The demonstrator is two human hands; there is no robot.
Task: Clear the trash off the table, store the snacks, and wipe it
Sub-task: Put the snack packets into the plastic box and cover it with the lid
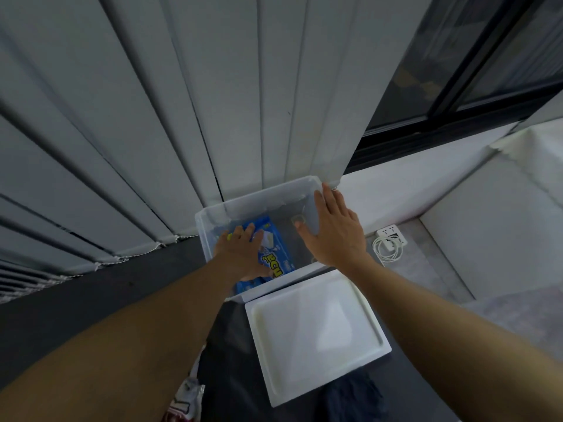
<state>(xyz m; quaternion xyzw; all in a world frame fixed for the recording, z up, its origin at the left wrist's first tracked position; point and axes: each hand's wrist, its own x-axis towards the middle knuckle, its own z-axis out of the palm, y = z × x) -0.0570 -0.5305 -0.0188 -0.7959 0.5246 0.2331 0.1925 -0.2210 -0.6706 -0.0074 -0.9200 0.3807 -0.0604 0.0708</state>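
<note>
Both grips released: left hand [243, 254] flat on the blue snack pack [278, 254], lying near-to-far in the clear bin [207, 214]; right hand [335, 233] spread.

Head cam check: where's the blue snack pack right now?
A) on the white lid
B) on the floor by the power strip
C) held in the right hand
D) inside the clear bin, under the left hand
D: the blue snack pack lies inside the clear bin with the left hand resting on top of it. The right hand is spread open and holds nothing.
</note>
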